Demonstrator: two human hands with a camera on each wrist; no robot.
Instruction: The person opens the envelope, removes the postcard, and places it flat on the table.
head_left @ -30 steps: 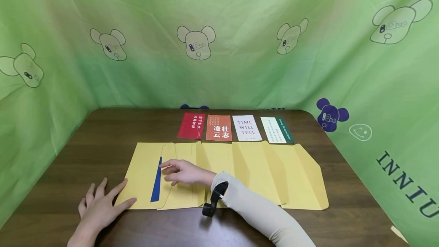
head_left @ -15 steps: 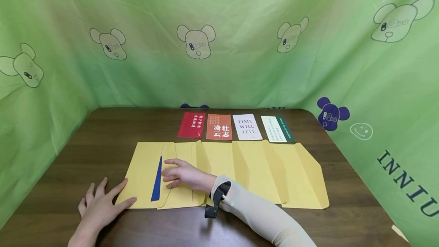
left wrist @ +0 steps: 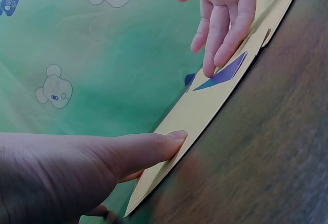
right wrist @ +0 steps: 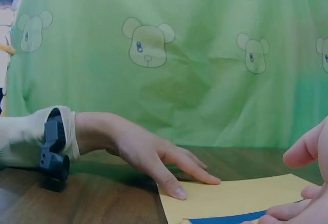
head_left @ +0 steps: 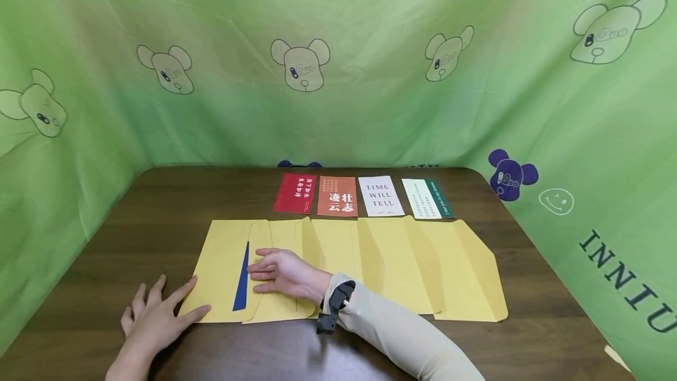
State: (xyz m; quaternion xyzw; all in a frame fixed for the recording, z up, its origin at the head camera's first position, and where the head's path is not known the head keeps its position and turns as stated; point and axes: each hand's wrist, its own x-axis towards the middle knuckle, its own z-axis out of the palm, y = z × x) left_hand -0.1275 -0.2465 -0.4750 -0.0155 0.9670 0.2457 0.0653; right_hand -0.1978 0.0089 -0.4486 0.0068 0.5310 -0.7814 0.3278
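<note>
A blue card (head_left: pixel 241 284) shows as a narrow wedge in the leftmost yellow envelope (head_left: pixel 218 269), by its flap; the rest of it is hidden inside. My left hand (head_left: pixel 153 319) lies spread at that envelope's left edge, thumb and index fingertips resting on the paper. In the left wrist view its thumb (left wrist: pixel 148 149) presses near the edge. My right hand (head_left: pixel 290 273) is over the flap with fingers extended and apart, fingertips right at the blue strip's edge. From the right wrist view, the left hand (right wrist: pixel 148 155) is seen flat on the envelope's far side.
Several more yellow envelopes (head_left: pixel 391 275) overlap in a row to the right, flaps unfolded. Behind them lie a red card (head_left: pixel 295 194), an orange card (head_left: pixel 337 196), a white card (head_left: pixel 381 196) and a green-and-white card (head_left: pixel 428 199). A green printed curtain (head_left: pixel 233 116) surrounds the wooden table (head_left: pixel 116 251).
My right hand has rolled so its palm shows more, and its fingertips have shifted slightly down along the blue strip. The left hand and the envelopes have stayed in place.
</note>
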